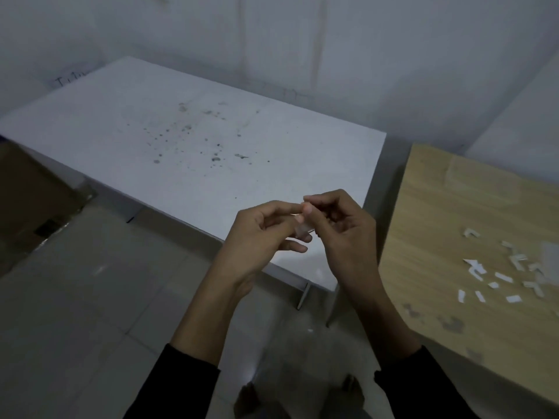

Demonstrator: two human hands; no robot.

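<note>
Right now the left hand (266, 237) and right hand (343, 234) both pinch a small translucent strip (302, 230) above the near edge of the white table (181, 146); a slipping fingertip could drop it onto the tiled floor (90, 297).

You are working in dim, flat, bluish light with no clear source. The white counter (187, 152) is the brightest patch; the floor (90, 297) beneath it falls dark, with one small glare spot (252, 374) low in the frame. Your left hand (260, 234) and right hand (341, 234) look soft, and the clear piece (302, 231) they pinch is blurred. Straight edges bow toward the corners.
</note>
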